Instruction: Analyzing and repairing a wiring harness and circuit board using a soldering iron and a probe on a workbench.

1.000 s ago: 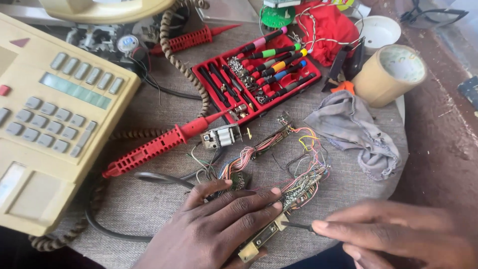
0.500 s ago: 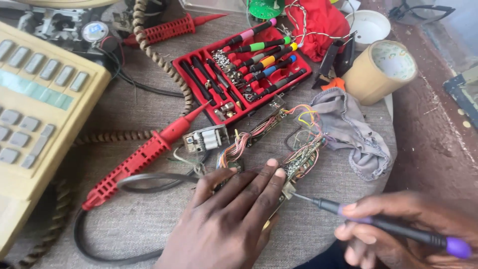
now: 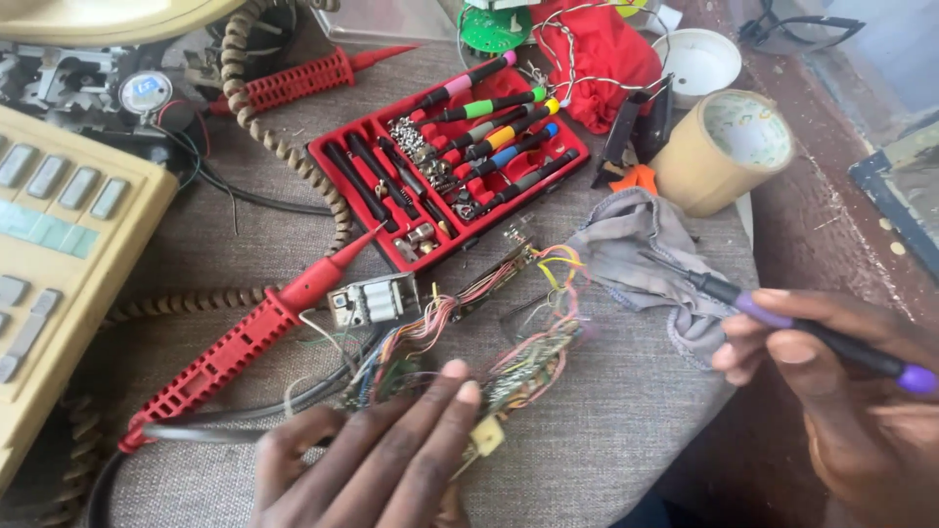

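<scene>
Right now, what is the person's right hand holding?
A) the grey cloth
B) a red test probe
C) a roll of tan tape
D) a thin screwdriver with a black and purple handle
D: the right hand grips a thin screwdriver with a black and purple handle, its tip over the grey cloth, while the red test probe and the roll of tan tape lie untouched on the table.

A round table [image 3: 626,460] covered in grey woven cloth fills most of the view. Past its right edge lies a reddish-brown floor [image 3: 831,205], lit by soft daylight.
</scene>
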